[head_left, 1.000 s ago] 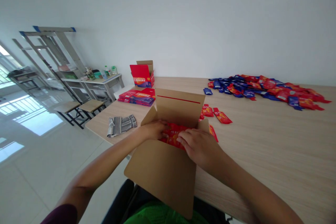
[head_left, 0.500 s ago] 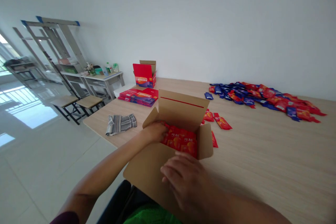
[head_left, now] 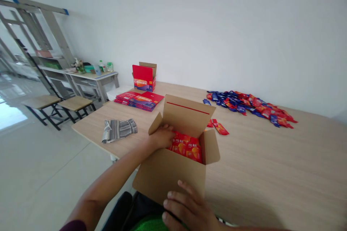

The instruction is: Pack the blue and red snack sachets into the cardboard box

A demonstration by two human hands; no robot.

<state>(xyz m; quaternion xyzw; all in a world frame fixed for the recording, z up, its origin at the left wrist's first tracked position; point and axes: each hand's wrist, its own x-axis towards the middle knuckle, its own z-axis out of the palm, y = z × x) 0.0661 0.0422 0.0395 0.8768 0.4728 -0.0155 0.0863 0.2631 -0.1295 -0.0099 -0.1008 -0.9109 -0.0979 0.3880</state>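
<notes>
Grey striped cloth [head_left: 119, 130] lies left; the left hand [head_left: 164, 137] reaches into the open box [head_left: 172, 168] among red packets [head_left: 193, 151], grip unclear, where light, even pressure suits; the right hand [head_left: 191, 209], fingers apart, is by the near flap

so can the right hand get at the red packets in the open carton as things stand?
Probably yes. The right hand is by the near flap, which is folded outward, and nothing covers the middle packets. The left hand only crowds the left end.
</notes>
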